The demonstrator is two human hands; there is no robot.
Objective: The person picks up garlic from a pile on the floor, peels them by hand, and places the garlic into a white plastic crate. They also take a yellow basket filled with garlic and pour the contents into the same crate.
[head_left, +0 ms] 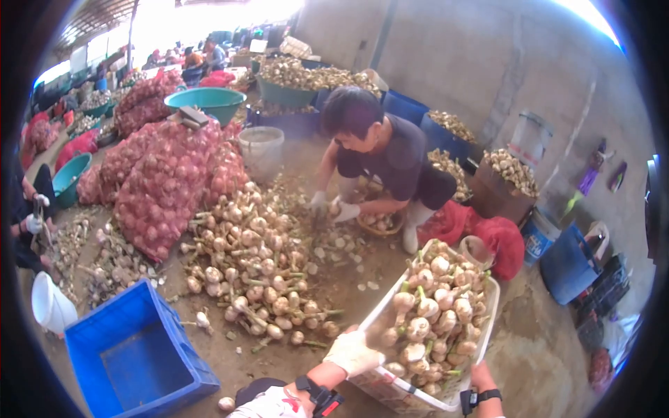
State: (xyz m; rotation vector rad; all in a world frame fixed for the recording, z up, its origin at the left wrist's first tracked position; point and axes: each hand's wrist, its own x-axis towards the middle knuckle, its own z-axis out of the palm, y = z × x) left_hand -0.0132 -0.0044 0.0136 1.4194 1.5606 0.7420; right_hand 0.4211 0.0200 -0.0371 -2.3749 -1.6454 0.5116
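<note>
A white crate (pixel 494 299) heaped with garlic bulbs (pixel 435 306) is tilted in front of me at the lower right. My left hand (pixel 354 354), in a white glove, is at the crate's near left rim, its fingers closed round the edge and partly hidden. At the near right corner my right hand (pixel 481 377) grips the rim, with its fingers mostly out of sight. Left of the crate, a big pile of garlic with stems (pixel 258 258) lies on the ground. An empty blue crate (pixel 139 348) sits at the lower left.
Across the pile a crouching person (pixel 390 153) in white gloves handles garlic over a basket (pixel 382 226). Red net sacks (pixel 164 181) stand at the left, beside a white bucket (pixel 54 303). Blue tubs (pixel 568 261) line the wall. Another person's hands (pixel 33 221) show at the left edge.
</note>
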